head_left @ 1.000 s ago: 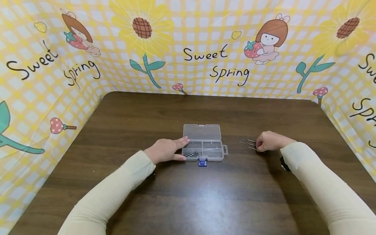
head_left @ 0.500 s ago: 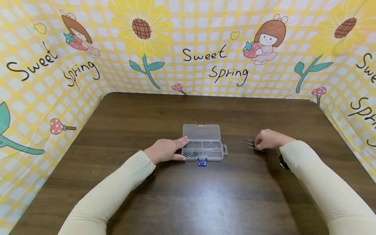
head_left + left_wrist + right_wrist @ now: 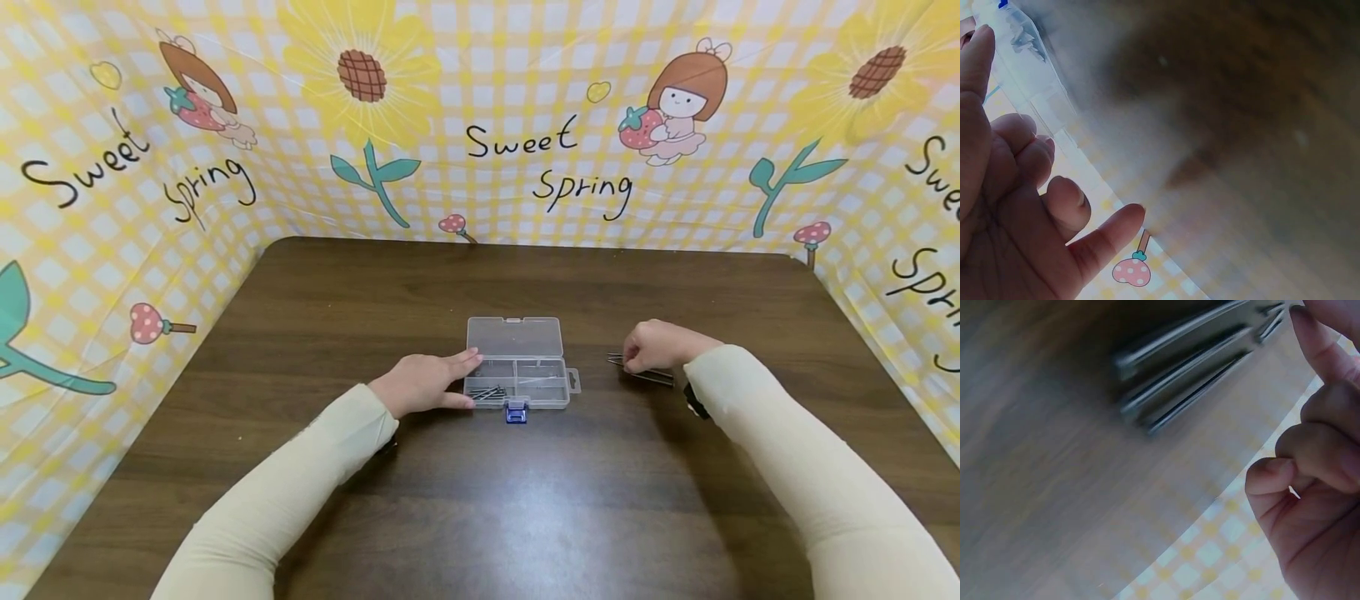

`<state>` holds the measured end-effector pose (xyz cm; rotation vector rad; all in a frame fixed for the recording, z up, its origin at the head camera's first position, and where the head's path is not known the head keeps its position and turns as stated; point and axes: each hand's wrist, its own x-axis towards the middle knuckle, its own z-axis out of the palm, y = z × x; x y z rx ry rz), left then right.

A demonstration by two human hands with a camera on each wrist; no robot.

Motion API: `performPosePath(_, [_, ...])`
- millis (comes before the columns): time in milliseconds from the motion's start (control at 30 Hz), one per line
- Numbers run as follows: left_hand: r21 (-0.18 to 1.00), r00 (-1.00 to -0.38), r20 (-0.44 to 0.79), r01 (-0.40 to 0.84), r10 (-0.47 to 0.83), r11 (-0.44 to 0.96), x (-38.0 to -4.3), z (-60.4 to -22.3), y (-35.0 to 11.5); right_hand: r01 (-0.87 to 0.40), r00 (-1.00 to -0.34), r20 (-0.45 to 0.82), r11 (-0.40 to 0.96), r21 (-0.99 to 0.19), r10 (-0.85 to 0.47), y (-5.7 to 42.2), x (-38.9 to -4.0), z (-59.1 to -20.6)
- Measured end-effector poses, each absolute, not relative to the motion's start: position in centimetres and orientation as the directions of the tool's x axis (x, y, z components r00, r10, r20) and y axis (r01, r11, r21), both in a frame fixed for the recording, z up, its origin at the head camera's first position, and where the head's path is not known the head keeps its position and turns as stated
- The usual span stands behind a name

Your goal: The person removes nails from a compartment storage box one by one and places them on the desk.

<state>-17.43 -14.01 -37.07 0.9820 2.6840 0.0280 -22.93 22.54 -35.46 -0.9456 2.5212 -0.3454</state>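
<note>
A clear plastic compartment box (image 3: 542, 392) stands with its lid (image 3: 514, 337) raised at the back and a blue latch (image 3: 516, 413) at the front. Several metal nails (image 3: 487, 392) lie in its front left compartment. My left hand (image 3: 420, 383) rests against the box's left side, fingers and thumb spread. To the right of the box, my right hand (image 3: 660, 344) is low over loose nails, its outer fingers curled in. Three long nails (image 3: 1185, 374) and two shorter nails (image 3: 1269, 328) show on the table in the right wrist view. The index fingertip is right beside the short ones; I cannot tell whether it pinches one.
The brown wooden table (image 3: 465, 500) carries the box and nails. A hanging tab (image 3: 574, 381) sticks out from the box's right side. Yellow checked cloth (image 3: 420, 167) with printed flowers surrounds the table at the back and sides.
My right hand has shifted left along the loose nails, from the long nails' right ends toward the shorter ones. The left hand and the box have stayed in place.
</note>
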Motion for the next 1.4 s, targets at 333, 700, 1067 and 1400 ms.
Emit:
performPosePath(333, [0.125, -0.728, -0.251, 0.629, 0.638, 0.767, -17.3, -37.1, -14.2, -0.632, -0.639, -0.280, 0.696, -0.341, -0.717, 18.2, -23.8, -35.2])
performPosePath(700, [0.129, -0.727, -0.246, 0.630, 0.640, 0.766, -17.3, -37.2, -14.2, -0.668, -0.597, -0.281, 0.659, -0.345, -0.752, 14.6, -24.2, -34.4])
performPosePath(1067, [0.127, -0.726, -0.223, 0.640, 0.650, 0.758, -17.4, -37.3, -14.1, -0.681, -0.546, -0.336, 0.640, -0.356, -0.767, 11.6, -24.3, -33.9])
performPosePath(1400, [0.126, -0.733, -0.234, 0.629, 0.639, 0.767, -17.5, -37.3, -14.1, -0.692, -0.534, -0.387, 0.651, -0.311, -0.752, 9.9, -24.3, -34.4])
